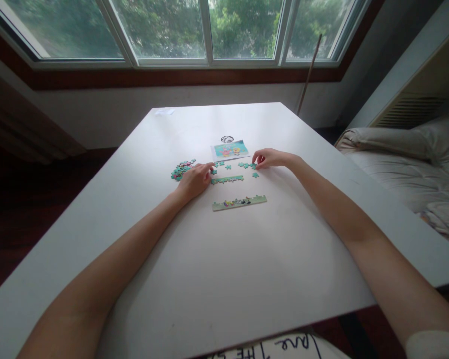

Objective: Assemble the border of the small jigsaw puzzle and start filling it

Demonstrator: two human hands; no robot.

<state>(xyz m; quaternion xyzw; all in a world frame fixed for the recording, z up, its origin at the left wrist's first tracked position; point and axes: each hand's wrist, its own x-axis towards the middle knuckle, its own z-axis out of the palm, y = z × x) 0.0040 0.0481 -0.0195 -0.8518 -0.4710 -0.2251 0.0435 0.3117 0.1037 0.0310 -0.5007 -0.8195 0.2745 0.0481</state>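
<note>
Head view: jigsaw pile (178,172) is heaped at left, beside left hand (194,181); its fingertips are placed at loose pieces (228,167). Right hand (272,156) is curled at a short piece row (245,164). Whether anything is grasped by either cannot be told. Teal strip (227,179) and green picture strip (239,203) are laid nearer, picture card (230,149) farther, on white table (239,259).

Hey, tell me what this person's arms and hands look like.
The left hand and right hand are ungloved, with no watch or band visible. The left arm is bare as far as it shows; the right arm is bare up to an off-white sleeve at the lower right corner.
</note>
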